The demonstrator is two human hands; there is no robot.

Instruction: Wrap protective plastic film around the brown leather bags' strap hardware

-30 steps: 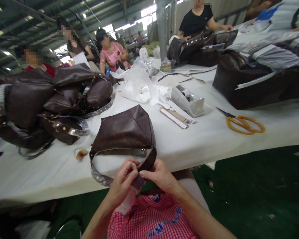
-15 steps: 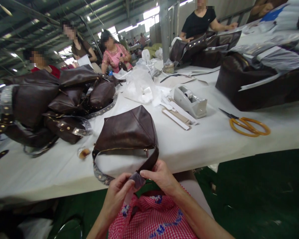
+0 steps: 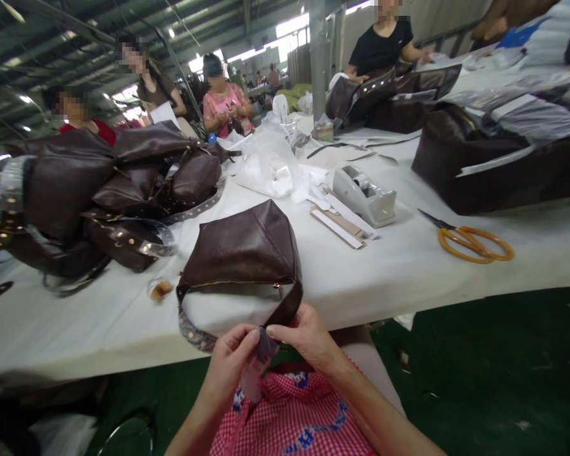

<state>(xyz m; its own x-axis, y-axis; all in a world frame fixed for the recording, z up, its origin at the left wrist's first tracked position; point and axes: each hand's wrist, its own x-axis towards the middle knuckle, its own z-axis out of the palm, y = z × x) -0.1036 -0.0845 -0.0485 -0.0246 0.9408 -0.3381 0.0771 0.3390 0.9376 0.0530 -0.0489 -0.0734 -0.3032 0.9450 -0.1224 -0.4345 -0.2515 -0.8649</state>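
A dark brown leather handbag [image 3: 242, 247] lies on the white-covered table in front of me, its zipped edge towards me. Its shoulder strap [image 3: 287, 307] loops over the table's front edge. My right hand [image 3: 308, 335] is closed on the strap, thumb on top. My left hand [image 3: 235, 351] pinches a piece of clear plastic film [image 3: 256, 367] against the strap, close to the right thumb. Part of the film hangs down over my red checked apron [image 3: 294, 418]. The strap's left part also looks wrapped in clear film.
Brown bags [image 3: 66, 190] are piled at left, and more bags [image 3: 484, 164] lie at right. Orange-handled scissors [image 3: 475, 244], a tape dispenser [image 3: 365, 196], card strips [image 3: 337, 225] and a small round container [image 3: 159, 289] lie around the handbag. Several people work across the table.
My left hand has shifted slightly up and right, its thumb now nearer the right thumb at the strap. The film hangs lower below it. The handbag has stayed in place.
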